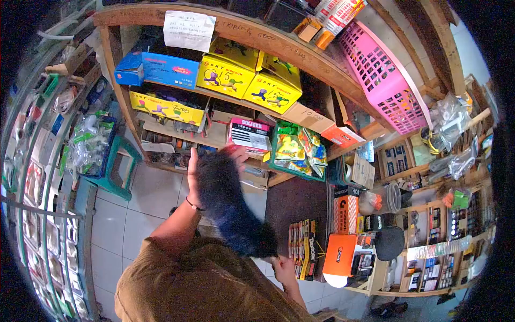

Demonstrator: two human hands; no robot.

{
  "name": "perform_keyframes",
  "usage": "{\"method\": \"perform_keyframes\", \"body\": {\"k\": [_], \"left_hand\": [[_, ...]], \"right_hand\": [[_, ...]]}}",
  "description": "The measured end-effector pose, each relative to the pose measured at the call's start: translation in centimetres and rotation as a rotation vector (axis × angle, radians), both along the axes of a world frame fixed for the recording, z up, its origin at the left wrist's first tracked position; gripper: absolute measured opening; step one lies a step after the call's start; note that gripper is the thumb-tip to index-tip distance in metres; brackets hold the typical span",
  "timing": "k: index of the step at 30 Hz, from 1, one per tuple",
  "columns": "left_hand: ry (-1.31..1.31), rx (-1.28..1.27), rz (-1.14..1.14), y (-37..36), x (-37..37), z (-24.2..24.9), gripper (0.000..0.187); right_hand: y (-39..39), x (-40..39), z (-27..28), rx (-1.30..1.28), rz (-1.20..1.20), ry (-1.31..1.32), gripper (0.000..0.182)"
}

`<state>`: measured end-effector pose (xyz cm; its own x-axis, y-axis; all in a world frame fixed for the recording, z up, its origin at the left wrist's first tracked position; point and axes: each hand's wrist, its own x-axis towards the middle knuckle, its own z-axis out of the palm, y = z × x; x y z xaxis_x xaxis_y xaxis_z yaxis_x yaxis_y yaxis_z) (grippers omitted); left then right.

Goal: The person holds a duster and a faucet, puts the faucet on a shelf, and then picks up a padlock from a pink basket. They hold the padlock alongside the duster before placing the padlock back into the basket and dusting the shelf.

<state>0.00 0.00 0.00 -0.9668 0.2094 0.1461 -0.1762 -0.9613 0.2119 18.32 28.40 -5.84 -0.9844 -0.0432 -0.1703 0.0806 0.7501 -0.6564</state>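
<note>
A dark, fluffy duster [228, 198] lay slantwise across the middle of the view, between the person's two hands and in front of a wooden shelf unit [177, 91]. The left hand [194, 174], with a thin dark band [191, 204] around its wrist, was open at the duster's upper end; its fingers showed on both sides of the fluff, which hid the palm, so how firmly it pressed could not be told. The right hand [284, 269] was closed around the duster's narrow lower end, just beside the brown shirt [209, 284]. On the shelf unit above the hands, a blue box [169, 70] stood beside yellow SKT bibcock boxes [225, 78], with a handwritten paper [189, 31] hanging above them. One level lower were a yellow box marked 7000 [169, 110], a pink, black and white Soligen box [249, 135] near the left hand's fingers, and, just beside that box, a green basket [300, 170] of bright packets [295, 147]. A pink perforated basket [383, 80] leaned at a tilt at the upper right. To the right of the right hand, a row of narrow yellow-and-black packages [303, 249] lay near an orange box [339, 256]. On the left, a green plastic stool [120, 185] stood on the tiled floor [153, 193], beside a dark basket [110, 134] of clear-wrapped goods [91, 137].
</note>
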Motion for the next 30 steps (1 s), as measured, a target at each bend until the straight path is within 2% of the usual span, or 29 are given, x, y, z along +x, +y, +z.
{"method": "perform_keyframes", "body": {"k": [1, 2, 3, 5, 6, 7, 9, 10, 11, 12, 13, 15, 16, 17, 18, 20, 23, 25, 26, 27, 29, 30], "left_hand": [[-0.108, -0.064, 0.062, 0.1, 0.3, 0.2, 0.093], [0.211, 0.437, -0.119, 0.3, -0.3, -1.7, 0.091], [0.195, 0.426, -0.127, 0.2, -0.3, -1.4, 0.091], [0.031, 0.029, -0.054, 0.3, -0.8, -0.5, 0.089], [0.165, 0.033, -0.049, 0.5, -1.5, -0.5, 0.088], [0.167, 0.032, -0.055, 0.6, -1.4, -0.5, 0.088], [-0.064, 0.047, -0.028, 1.0, -0.7, -0.1, 0.092], [0.311, 0.554, -0.271, 1.0, -1.9, -2.2, 0.093], [0.312, 0.553, -0.272, 1.3, -2.4, -4.4, 0.093], [0.251, 0.303, -0.186, 1.6, -2.4, -3.6, 0.091], [0.189, 0.055, -0.102, 1.7, -2.3, -2.8, 0.09], [0.128, 0.054, -0.122, 1.6, -2.0, -2.1, 0.089], [0.178, 0.19, -0.176, 1.7, -2.0, -2.4, 0.09], [0.227, 0.328, -0.227, 1.9, -2.0, -2.5, 0.09], [-0.017, -0.023, -0.067, 2.2, -0.8, 0.7, 0.09], [-0.01, -0.013, -0.057, 2.1, -0.9, 0.5, 0.089], [0.047, 0.12, -0.101, 2.2, -1.0, -0.1, 0.089], [-0.012, -0.088, 0.002, 2.6, -0.7, 1.5, 0.087], [0.073, 0.261, -0.11, 2.5, -1.1, -1.0, 0.087], [0.078, 0.257, -0.107, 2.7, -1.0, -0.3, 0.087], [0.001, 0.097, -0.078, 3.1, -0.7, 1.4, 0.085], [-0.09, 0.087, -0.063, 2.7, -0.4, 1.4, 0.083]], "right_hand": [[-0.1, 0.2, -0.4, -0.096, -0.125, -0.049, 0.035], [-0.2, 0.6, -0.6, -0.193, -0.253, -0.097, 0.036], [-0.8, 0.8, 0.1, -0.205, -0.263, -0.111, 0.036], [-1.6, 0.1, 1.9, -0.052, -0.005, -0.02, 0.036], [-1.4, -0.1, 2.0, -0.031, 0.021, -0.026, 0.035], [-1.2, 0.0, 1.3, -0.032, 0.014, -0.024, 0.035], [-1.0, 0.6, -0.5, -0.261, -0.287, -0.169, 0.035], [-1.3, 0.6, 0.0, -0.261, -0.29, -0.167, 0.035], [-1.8, 0.7, 0.8, -0.177, -0.178, -0.115, 0.035], [-2.1, 0.7, 1.2, -0.094, -0.068, -0.064, 0.036], [-2.0, 0.8, 1.1, -0.097, -0.071, -0.063, 0.036], [-1.2, 0.9, 0.3, -0.063, -0.103, -0.053, 0.037], [-1.0, 0.9, -0.4, -0.213, -0.25, -0.11, 0.038], [-0.5, 1.1, -1.0, -0.213, -0.256, -0.111, 0.038], [0.3, 1.3, -1.6, -0.205, -0.233, -0.138, 0.038], [-0.4, 1.1, 0.6, -0.158, -0.218, -0.195, 0.039], [2.5, 1.5, -1.6, -0.219, -0.315, -0.122, 0.039], [2.2, 1.1, -0.8, -0.223, -0.315, -0.117, 0.039], [1.8, 1.1, 0.0, -0.063, -0.203, -0.087, 0.039], [1.3, 0.8, 0.6, 0.095, -0.092, -0.053, 0.039], [1.3, 0.1, 0.3, 0.004, -0.04, 0.015, 0.043], [1.5, -0.1, 0.2, -0.051, -0.142, -0.092, 0.041]]}}
